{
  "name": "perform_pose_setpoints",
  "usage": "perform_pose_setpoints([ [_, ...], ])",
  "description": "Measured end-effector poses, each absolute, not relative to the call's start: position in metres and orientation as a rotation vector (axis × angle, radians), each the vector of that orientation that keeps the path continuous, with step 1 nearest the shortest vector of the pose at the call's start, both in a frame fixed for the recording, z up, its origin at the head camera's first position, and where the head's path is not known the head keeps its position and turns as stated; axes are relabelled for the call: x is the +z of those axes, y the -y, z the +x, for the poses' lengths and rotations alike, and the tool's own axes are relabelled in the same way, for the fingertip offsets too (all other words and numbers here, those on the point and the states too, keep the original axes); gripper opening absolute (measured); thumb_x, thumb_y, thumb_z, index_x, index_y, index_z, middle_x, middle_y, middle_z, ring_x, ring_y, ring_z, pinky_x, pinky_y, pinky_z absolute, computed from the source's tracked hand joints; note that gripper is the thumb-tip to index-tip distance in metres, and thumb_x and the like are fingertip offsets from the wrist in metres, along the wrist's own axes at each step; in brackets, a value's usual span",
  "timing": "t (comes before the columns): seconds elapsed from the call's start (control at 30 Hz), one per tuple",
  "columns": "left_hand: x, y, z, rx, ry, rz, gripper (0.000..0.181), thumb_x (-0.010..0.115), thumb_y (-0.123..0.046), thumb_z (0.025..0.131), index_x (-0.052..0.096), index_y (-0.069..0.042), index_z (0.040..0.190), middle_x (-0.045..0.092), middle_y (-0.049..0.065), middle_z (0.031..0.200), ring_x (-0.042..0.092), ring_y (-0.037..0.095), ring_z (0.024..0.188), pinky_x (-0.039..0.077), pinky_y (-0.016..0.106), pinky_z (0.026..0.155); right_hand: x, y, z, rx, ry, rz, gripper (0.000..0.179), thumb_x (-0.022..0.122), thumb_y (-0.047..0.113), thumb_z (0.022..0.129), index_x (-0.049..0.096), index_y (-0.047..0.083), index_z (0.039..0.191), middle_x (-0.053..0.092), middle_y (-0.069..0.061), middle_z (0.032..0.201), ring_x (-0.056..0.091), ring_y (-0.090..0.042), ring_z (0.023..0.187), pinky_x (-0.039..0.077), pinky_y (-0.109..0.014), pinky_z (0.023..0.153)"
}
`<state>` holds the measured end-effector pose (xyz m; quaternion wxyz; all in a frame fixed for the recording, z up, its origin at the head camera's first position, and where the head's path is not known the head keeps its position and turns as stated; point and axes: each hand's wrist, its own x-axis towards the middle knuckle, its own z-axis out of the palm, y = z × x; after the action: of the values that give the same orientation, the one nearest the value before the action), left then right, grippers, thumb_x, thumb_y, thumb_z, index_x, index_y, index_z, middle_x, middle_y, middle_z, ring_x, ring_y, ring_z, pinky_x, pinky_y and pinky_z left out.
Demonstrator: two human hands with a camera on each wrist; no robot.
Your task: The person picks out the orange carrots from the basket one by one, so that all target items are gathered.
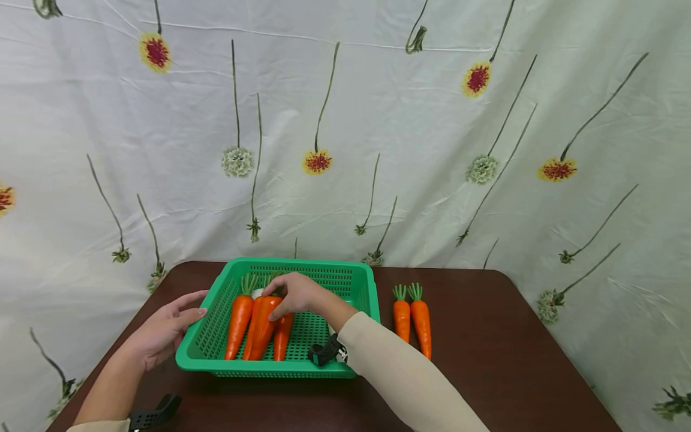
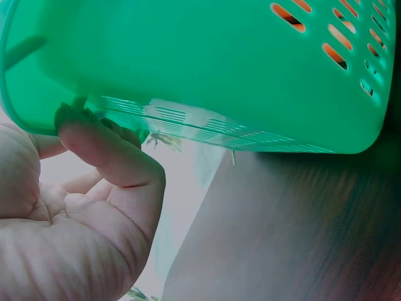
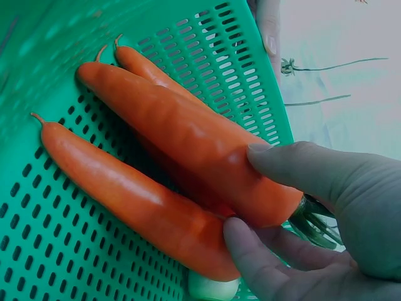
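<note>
My right hand (image 1: 294, 297) reaches into a green plastic basket (image 1: 186, 354) and pinches a carrot (image 3: 188, 141) near its leafy end, thumb on top and fingers beneath. The gripped carrot overlaps another carrot; more carrots (image 1: 239, 327) lie to either side, roughly parallel. My left hand (image 1: 164, 330) is outside the basket's left end, its bent thumb (image 2: 106, 150) and a fingertip touching the rim. A pale, rounded thing (image 3: 213, 287) shows partly beside the carrots; its kind is hidden.
Two carrots (image 1: 411, 321) with green tops lie side by side on the dark brown table (image 1: 486, 354), right of the basket. A white cloth with printed flowers (image 1: 345, 120) hangs behind the table. Dark bands are on both wrists.
</note>
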<state>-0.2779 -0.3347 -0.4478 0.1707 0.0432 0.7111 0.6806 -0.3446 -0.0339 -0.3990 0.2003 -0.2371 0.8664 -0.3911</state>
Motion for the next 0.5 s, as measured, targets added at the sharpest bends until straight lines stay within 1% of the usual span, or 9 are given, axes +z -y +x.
perform_pose_setpoints([
  [0.17,-0.448,0.335,-0.281,1.937,-2.022,0.141,0.074,0.049,-0.028,0.110,0.002,-0.007,0.163,0.070,-0.009,0.115,0.076,0.021,0.101,0.062,0.050,0.087,-0.400,0.033,-0.347,-1.063,-2.462,-0.680,0.039,0.090,0.011,0.078,0.076,0.025,0.112,0.069,0.006,0.098,0.063,-0.009,0.085,0.056,-0.024,0.069],
  [0.33,-0.448,0.336,-0.283,1.937,-2.013,0.149,0.074,0.049,-0.028,0.110,0.002,-0.007,0.163,0.071,-0.009,0.116,0.076,0.021,0.101,0.062,0.050,0.087,-0.399,0.029,-0.348,-1.137,-2.435,-0.675,0.038,0.090,0.014,0.079,0.076,0.021,0.114,0.070,0.005,0.101,0.063,-0.010,0.086,0.056,-0.025,0.071],
  [0.4,-0.449,0.337,-0.284,1.940,-2.002,0.155,0.074,0.049,-0.028,0.110,0.001,-0.007,0.163,0.071,-0.009,0.116,0.076,0.022,0.101,0.062,0.050,0.087,-0.400,0.027,-0.348,-1.198,-2.404,-0.649,0.037,0.089,0.014,0.080,0.076,0.019,0.114,0.070,0.003,0.101,0.064,-0.011,0.085,0.060,-0.028,0.074],
  [0.5,-0.451,0.339,-0.286,1.946,-1.980,0.173,0.075,0.049,-0.028,0.110,0.001,-0.007,0.163,0.071,-0.008,0.117,0.076,0.022,0.102,0.062,0.050,0.087,-0.399,0.024,-0.348,-1.276,-2.377,-0.606,0.034,0.088,0.014,0.081,0.076,0.017,0.112,0.068,0.001,0.103,0.065,-0.013,0.084,0.063,-0.037,0.080],
])
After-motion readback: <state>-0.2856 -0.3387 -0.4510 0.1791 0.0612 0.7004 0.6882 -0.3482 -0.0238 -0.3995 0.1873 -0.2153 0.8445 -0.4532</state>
